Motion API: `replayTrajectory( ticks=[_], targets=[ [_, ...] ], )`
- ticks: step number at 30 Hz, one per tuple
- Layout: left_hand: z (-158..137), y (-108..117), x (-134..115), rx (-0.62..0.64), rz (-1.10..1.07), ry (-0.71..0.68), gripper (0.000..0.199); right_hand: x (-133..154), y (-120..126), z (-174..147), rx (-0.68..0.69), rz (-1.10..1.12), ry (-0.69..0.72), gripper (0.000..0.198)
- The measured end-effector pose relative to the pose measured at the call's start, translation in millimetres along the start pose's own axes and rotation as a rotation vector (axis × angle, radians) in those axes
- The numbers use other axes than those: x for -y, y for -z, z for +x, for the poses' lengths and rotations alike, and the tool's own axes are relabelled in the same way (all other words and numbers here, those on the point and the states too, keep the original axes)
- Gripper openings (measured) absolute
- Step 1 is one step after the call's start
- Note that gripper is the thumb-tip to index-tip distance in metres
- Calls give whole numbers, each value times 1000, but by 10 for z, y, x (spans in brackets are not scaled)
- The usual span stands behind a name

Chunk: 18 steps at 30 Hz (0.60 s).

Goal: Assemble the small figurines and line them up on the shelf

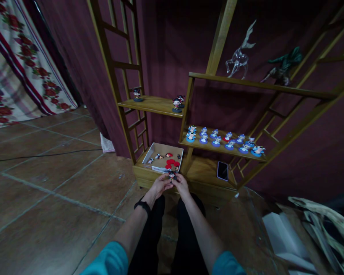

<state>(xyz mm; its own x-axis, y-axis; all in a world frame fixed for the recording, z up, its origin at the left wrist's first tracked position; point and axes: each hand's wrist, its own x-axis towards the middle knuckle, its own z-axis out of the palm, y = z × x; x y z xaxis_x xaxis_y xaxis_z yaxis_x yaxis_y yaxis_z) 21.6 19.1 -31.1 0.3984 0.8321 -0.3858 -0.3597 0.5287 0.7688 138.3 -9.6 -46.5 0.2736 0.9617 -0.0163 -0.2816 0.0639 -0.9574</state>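
Both hands meet low in front of the shelf and hold one small black-haired figurine (172, 175) upright between them. My left hand (161, 183) grips it from the left side, fingers closed around its lower part. From the other side my right hand (181, 183) pinches it. Just beyond the hands lies a shallow cardboard box (157, 146) with several loose figurines and red round pieces (170, 162) in it. Similar black-haired figurines stand on the upper left shelf (153, 104), one at its left end (137, 95) and two at its right end (176, 105).
On the middle right shelf (226, 148) stand two rows of small blue and purple figurines (216, 141). A phone (222, 170) lies on the bottom board. A clear deer statue (239, 57) and a dark green statue (286, 65) top the upper shelf. White boxes (286, 236) lie right.
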Motion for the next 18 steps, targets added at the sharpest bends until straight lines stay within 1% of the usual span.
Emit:
replayTrajectory(
  ticks=[5,9,12,18],
  targets=[
    [3,-1,9,-7,4,-15,28,-16,-16,-1,-2,10,38,29],
    [-8,-1,-6,2,34,8,25,-27,0,-2,-16,-20,48,29],
    [-16,-14,-17,-4,52,26,22,-34,11,-1,-48,-34,32,31],
    [-4,-48,-2,-43,67,18,19,-69,24,20,-66,-20,-12,32]
  ],
)
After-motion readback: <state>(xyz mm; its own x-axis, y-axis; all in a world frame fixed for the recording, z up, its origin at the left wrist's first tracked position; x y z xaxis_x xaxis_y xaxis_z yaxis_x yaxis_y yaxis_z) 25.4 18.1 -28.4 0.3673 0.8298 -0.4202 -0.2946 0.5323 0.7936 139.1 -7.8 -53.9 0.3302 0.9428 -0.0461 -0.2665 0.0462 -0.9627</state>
